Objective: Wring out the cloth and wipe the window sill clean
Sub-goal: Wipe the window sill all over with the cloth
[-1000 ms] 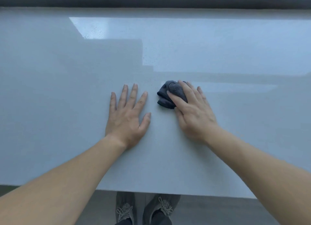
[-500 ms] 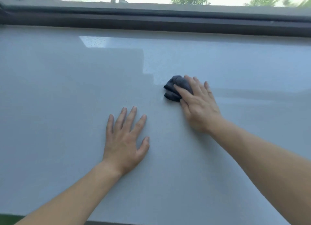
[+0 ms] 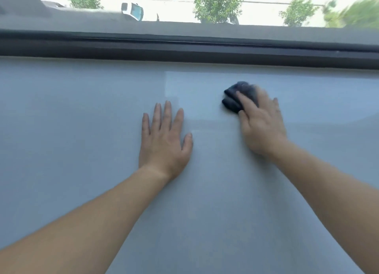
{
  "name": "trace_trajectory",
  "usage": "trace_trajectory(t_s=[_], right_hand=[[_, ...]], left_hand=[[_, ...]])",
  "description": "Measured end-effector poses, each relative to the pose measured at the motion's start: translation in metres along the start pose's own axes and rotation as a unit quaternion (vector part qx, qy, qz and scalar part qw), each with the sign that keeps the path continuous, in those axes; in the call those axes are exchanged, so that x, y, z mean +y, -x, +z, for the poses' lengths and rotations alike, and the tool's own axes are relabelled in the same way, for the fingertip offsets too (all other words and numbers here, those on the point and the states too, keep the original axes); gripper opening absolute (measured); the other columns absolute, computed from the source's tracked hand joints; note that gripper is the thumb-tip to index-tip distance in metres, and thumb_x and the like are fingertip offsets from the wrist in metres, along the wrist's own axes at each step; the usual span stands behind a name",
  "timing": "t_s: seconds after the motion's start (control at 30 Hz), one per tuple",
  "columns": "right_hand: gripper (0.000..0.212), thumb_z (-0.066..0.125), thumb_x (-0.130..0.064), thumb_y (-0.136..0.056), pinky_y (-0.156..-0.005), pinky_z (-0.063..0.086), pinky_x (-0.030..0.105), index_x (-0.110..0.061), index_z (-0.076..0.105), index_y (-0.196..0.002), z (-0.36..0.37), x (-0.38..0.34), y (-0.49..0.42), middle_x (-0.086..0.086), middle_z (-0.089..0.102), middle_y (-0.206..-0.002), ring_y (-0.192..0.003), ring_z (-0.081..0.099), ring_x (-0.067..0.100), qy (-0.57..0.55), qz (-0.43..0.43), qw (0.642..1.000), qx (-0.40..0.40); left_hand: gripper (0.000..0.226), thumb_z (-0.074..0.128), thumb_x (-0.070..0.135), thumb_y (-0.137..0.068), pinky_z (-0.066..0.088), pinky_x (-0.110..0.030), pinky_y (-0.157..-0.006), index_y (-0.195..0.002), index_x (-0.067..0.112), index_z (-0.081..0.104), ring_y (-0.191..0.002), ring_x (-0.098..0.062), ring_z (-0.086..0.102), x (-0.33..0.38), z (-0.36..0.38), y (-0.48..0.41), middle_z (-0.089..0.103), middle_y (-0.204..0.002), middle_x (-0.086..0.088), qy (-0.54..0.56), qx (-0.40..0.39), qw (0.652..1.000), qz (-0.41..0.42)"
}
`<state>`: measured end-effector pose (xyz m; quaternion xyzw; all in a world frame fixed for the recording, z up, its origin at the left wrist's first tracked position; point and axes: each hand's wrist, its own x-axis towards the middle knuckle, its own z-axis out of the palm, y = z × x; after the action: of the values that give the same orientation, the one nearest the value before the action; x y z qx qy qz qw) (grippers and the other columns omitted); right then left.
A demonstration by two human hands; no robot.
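Right now the cloth (image 3: 235,98) sits bunched on the window sill (image 3: 82,130), approx mid-depth, w/ the dark window frame (image 3: 184,52) beyond it. Right hand (image 3: 260,122) presses flat over it, fingers gripping the wad; cloth pokes out at the fingertips, toward the frame & slightly left. Left hand (image 3: 164,142) lies open, palm down, holding nothing, just beside. Next stroke is prob the right hand's.
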<state>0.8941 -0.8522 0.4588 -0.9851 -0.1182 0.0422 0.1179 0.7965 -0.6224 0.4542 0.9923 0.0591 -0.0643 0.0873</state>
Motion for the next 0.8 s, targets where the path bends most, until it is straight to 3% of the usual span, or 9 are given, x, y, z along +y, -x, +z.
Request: trace_trajectory(t_s=[0.07,0.13,0.3,0.33,0.37,0.5,0.6,0.7,0.8], right_hand=[[0.053,0.036,-0.033,-0.101,-0.124,-0.002,0.05,-0.034,0.028,-0.153,-0.003,0.002,-0.029,0.005,0.011,-0.163,-0.151,0.011,0.028,-0.026,0.133,0.99,0.035],[0.055,0.034,-0.035,-0.102,-0.123,-0.004,0.049,-0.029,0.024,-0.156,0.003,-0.02,-0.043,0.009,0.007,-0.163,-0.151,0.005,0.03,-0.023,0.188,0.981,0.046],[0.052,0.039,-0.036,-0.1,-0.122,0.006,0.051,-0.032,0.036,-0.151,0.02,-0.074,-0.041,0.008,0.02,-0.162,-0.15,0.016,0.031,-0.004,-0.096,0.995,-0.009],[0.05,0.039,-0.036,-0.1,-0.123,0.004,0.051,-0.033,0.038,-0.15,0.017,-0.068,-0.048,0.006,0.022,-0.162,-0.149,0.019,0.03,0.004,-0.116,0.993,-0.015],[0.049,0.04,-0.036,-0.1,-0.123,0.002,0.051,-0.034,0.038,-0.15,0.014,-0.06,-0.056,0.004,0.022,-0.162,-0.149,0.02,0.028,0.011,-0.103,0.995,-0.008],[0.049,0.037,-0.036,-0.102,-0.123,-0.004,0.049,-0.038,0.033,-0.152,0.013,-0.064,-0.072,0.002,0.013,-0.164,-0.152,0.009,0.025,-0.03,0.116,0.992,0.044],[0.05,0.039,-0.036,-0.102,-0.123,-0.002,0.047,-0.037,0.034,-0.152,0.019,-0.087,-0.06,0.004,0.016,-0.163,-0.151,0.01,0.027,-0.033,0.028,0.998,0.037],[0.049,0.042,-0.034,-0.101,-0.123,0.001,0.048,-0.035,0.038,-0.15,0.009,-0.055,-0.058,0.004,0.025,-0.16,-0.149,0.019,0.029,0.0,-0.066,0.998,0.002],[0.05,0.038,-0.034,-0.1,-0.123,0.002,0.05,-0.035,0.038,-0.15,-0.006,0.006,-0.065,0.003,0.022,-0.161,-0.147,0.022,0.028,0.002,0.027,1.0,0.015]], left_hand=[[0.072,0.015,0.053,-0.092,-0.008,-0.049,-0.121,-0.158,0.024,0.009,-0.152,-0.022,-0.014,0.001,-0.001,0.0,-0.006,-0.167,-0.005,0.009,-0.002,1.0,-0.003],[0.071,0.017,0.052,-0.093,-0.007,-0.05,-0.122,-0.158,0.024,0.01,-0.152,-0.022,-0.015,0.0,-0.001,0.0,-0.006,-0.167,-0.005,0.017,0.0,1.0,0.001],[0.069,0.024,0.05,-0.094,0.001,-0.053,-0.122,-0.156,0.02,0.022,-0.153,-0.025,-0.003,0.0,0.001,-0.001,0.006,-0.166,-0.008,0.019,0.013,1.0,0.003],[0.069,0.025,0.05,-0.094,0.003,-0.054,-0.122,-0.156,0.02,0.024,-0.153,-0.026,-0.002,0.0,0.001,-0.001,0.008,-0.166,-0.009,0.018,0.012,1.0,0.003],[0.069,0.025,0.05,-0.093,0.005,-0.054,-0.122,-0.155,0.019,0.025,-0.153,-0.026,-0.001,-0.001,0.002,-0.002,0.009,-0.166,-0.009,0.018,0.011,1.0,0.005],[0.069,0.027,0.049,-0.094,0.008,-0.055,-0.121,-0.155,0.018,0.025,-0.153,-0.027,0.001,-0.001,0.002,-0.003,0.01,-0.165,-0.01,0.013,0.011,1.0,0.006],[0.068,0.029,0.048,-0.093,0.01,-0.056,-0.121,-0.154,0.017,0.028,-0.153,-0.028,0.005,0.0,0.003,-0.002,0.014,-0.165,-0.011,0.009,0.016,1.0,0.007],[0.069,0.03,0.048,-0.093,0.01,-0.057,-0.121,-0.154,0.017,0.028,-0.153,-0.029,0.005,0.0,0.003,-0.003,0.014,-0.165,-0.011,0.01,0.013,1.0,0.01],[0.069,0.028,0.049,-0.093,0.009,-0.056,-0.121,-0.155,0.018,0.026,-0.153,-0.029,0.003,-0.002,0.003,-0.003,0.011,-0.165,-0.011,0.007,0.012,1.0,0.011]])
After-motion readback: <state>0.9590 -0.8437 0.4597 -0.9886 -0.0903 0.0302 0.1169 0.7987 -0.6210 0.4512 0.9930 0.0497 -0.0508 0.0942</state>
